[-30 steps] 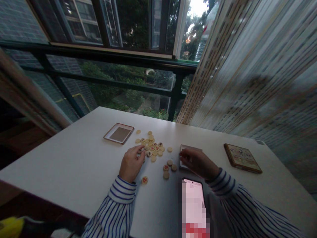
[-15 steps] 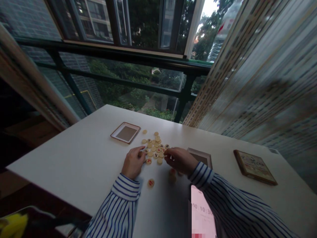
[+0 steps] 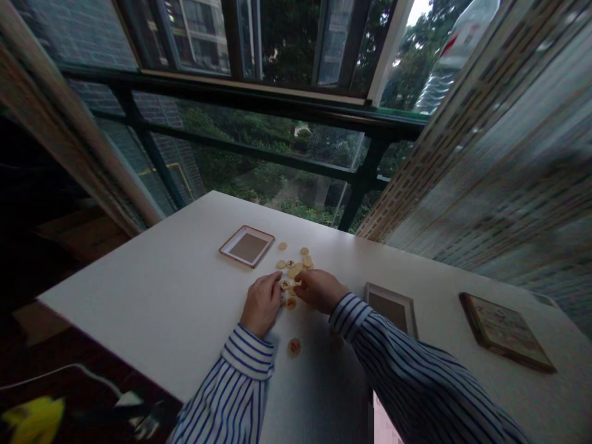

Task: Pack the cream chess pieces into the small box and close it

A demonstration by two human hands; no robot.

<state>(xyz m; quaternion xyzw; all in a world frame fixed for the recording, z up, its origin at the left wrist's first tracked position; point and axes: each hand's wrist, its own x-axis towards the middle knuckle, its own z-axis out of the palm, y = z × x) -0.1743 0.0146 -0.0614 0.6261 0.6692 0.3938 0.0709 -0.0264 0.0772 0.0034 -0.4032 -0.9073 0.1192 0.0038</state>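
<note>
Several round, pale xiangqi pieces (image 3: 290, 303), some marked with red or black characters, lie in a loose cluster on the white table. My left hand (image 3: 261, 303) rests at the cluster's left edge, its fingers bent inward; what they hold, if anything, is hidden. Reaching over the cluster from the right, my right hand (image 3: 320, 290) has thumb and fingers pinched on a pale xiangqi piece (image 3: 297, 284), and it covers some others. Nearer to me, a red-marked piece (image 3: 294, 347) lies alone between my forearms.
A shallow open box tray (image 3: 226, 251) lies beyond my left hand. A second tray (image 3: 413, 311) sits by my right sleeve, with a flat decorated box (image 3: 506, 330) farther right. A phone (image 3: 385, 422) is partly under my right forearm. Railing and windows stand beyond the table (image 3: 152, 277).
My right hand has moved left across the pieces, closer to my left hand, and now hides more of them. The whole view has shifted slightly. My left hand stays beside the cluster.
</note>
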